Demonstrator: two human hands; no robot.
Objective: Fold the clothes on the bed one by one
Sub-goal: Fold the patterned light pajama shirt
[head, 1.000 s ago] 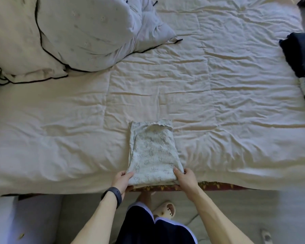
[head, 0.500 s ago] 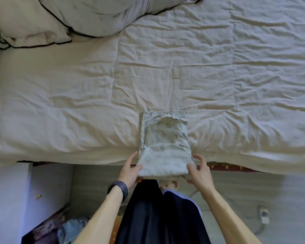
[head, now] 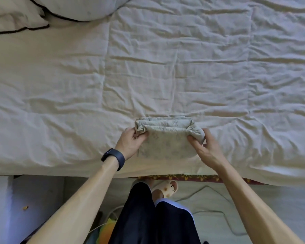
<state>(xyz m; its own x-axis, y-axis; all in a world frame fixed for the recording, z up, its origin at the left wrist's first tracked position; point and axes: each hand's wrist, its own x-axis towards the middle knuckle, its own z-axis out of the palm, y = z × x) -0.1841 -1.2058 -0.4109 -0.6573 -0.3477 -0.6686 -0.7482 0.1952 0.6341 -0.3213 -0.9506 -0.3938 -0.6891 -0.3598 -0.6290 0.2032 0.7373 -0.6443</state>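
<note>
A rumpled cream bed [head: 60, 103] fills the view. At six o'clock, near its edge, lies a small printed garment [head: 167, 147], doubled over and seemingly nearly folded. The left hand [head: 129, 145] and right hand [head: 207, 150] each pinch one end. No other clothes show.

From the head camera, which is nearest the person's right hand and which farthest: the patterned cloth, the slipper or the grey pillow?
1. Patterned cloth: the right hand grips its right end.
2. Slipper: down on the floor, to the left.
3. Grey pillow: far off, top left.
</note>
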